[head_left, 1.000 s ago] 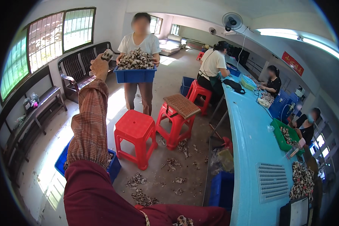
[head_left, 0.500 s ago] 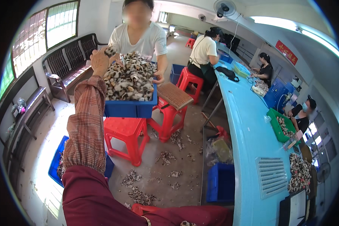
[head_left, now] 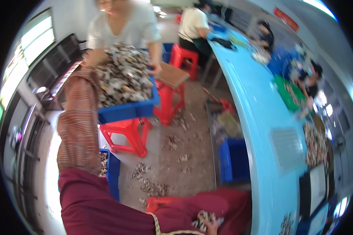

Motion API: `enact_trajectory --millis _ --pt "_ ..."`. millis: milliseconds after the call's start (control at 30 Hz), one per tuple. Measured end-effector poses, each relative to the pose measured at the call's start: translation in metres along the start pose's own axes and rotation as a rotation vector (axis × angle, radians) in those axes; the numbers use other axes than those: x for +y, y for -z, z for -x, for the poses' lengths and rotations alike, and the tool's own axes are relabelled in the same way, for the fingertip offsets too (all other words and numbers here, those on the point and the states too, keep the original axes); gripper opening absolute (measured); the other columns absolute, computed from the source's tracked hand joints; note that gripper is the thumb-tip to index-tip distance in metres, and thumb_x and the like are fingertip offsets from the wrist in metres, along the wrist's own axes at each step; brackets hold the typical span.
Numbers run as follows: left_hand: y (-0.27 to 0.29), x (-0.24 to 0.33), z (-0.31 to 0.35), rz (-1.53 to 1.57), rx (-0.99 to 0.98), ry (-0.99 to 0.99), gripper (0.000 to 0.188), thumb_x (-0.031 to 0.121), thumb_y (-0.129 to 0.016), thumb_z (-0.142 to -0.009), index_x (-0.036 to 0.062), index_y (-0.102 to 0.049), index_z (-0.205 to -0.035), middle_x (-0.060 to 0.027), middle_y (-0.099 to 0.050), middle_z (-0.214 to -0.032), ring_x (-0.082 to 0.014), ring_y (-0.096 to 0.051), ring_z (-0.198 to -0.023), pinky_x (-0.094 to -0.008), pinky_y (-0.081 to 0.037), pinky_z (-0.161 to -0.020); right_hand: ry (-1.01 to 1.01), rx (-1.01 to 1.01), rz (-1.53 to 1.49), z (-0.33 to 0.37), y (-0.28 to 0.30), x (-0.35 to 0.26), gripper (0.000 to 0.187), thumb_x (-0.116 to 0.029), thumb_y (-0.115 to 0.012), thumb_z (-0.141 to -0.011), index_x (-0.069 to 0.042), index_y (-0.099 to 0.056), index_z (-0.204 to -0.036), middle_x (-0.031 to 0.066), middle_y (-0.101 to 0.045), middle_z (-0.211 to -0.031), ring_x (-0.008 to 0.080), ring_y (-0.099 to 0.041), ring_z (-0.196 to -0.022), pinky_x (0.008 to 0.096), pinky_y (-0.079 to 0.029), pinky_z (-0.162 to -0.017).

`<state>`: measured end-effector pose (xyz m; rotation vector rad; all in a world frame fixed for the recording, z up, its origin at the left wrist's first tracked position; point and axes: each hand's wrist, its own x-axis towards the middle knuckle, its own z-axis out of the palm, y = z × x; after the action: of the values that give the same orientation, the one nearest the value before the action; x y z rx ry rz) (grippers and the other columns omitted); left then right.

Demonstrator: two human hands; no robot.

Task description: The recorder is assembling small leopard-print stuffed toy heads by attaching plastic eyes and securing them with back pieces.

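Observation:
My left arm, in a brown plaid sleeve with a maroon one, reaches forward. My left hand point(head_left: 95, 58) is at the left side of a heap of small black, white and tan spotted fluffy pieces point(head_left: 123, 76); motion blurs its fingers. The heap fills a blue crate point(head_left: 129, 111) above a red stool point(head_left: 126, 138). Low in the picture, my right hand point(head_left: 212, 227) rests over my maroon-covered lap, its fingers closed around several spotted fluffy pieces point(head_left: 202, 219).
A person in white point(head_left: 125, 23) stands behind the crate, a hand point(head_left: 155, 67) at its right side. Along the right runs a light-blue table point(head_left: 247, 94) with a ridged clear tray point(head_left: 287, 150). Scraps point(head_left: 155, 188) litter the floor by a blue bin point(head_left: 234, 158).
The view has tilted and blurred. My left hand has gone from above the heap, holding a spotted piece, down to its left side. My right hand with spotted pieces has come into view.

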<state>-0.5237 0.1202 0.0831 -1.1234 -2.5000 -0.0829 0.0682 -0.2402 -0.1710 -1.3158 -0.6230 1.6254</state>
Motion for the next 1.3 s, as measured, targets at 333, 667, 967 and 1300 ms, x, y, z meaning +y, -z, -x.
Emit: enact_trajectory --millis 333,667,967,1300 --pt "0.106 0.175 0.345 1.134 -0.431 -1.466 0.035 0.02 -0.076 -0.07 0.0051 -0.065 -0.1 -0.0086 -0.065 -0.096 -0.0207 -0.061 -0.092 -0.0327 -0.047 -0.082 0.369 0.211 -0.509 0.035 0.026 -0.021 0.037 -0.004 -0.062 -0.081 0.002 -0.052 -0.116 0.0086 -0.062 -0.107 0.0162 -0.061 -0.094 0.0295 -0.049 -0.085" --pt "0.088 0.226 0.619 1.115 -2.068 -0.932 0.026 0.011 -0.069 -0.081 0.0017 -0.061 -0.105 -0.0022 -0.064 -0.089 -0.0064 -0.06 -0.077 -0.0213 -0.049 -0.061 0.47 0.405 -0.754 0.085 0.059 -0.017 0.037 -0.015 -0.067 -0.085 0.0 -0.053 -0.116 0.0063 -0.062 -0.106 0.0132 -0.059 -0.096 0.0278 -0.047 -0.086" --pt "0.067 0.252 0.639 0.973 -2.55 -0.328 0.025 0.013 -0.065 -0.086 0.0027 -0.061 -0.108 -0.0015 -0.064 -0.099 -0.0084 -0.058 -0.082 -0.0234 -0.047 -0.072 0.439 0.561 -0.752 0.095 0.081 -0.029 0.036 -0.018 -0.065 -0.088 0.001 -0.053 -0.116 0.0068 -0.061 -0.107 0.0121 -0.058 -0.096 0.0273 -0.046 -0.087" --pt "0.054 0.271 0.632 0.765 -2.576 -0.162 0.023 0.02 -0.061 -0.09 0.0039 -0.063 -0.106 -0.0044 -0.065 -0.104 -0.0135 -0.06 -0.095 -0.0297 -0.046 -0.084 0.381 0.671 -0.716 0.067 0.069 -0.014 0.036 -0.018 -0.065 -0.087 0.002 -0.053 -0.116 0.0064 -0.061 -0.107 0.0126 -0.057 -0.096 0.0274 -0.046 -0.086"
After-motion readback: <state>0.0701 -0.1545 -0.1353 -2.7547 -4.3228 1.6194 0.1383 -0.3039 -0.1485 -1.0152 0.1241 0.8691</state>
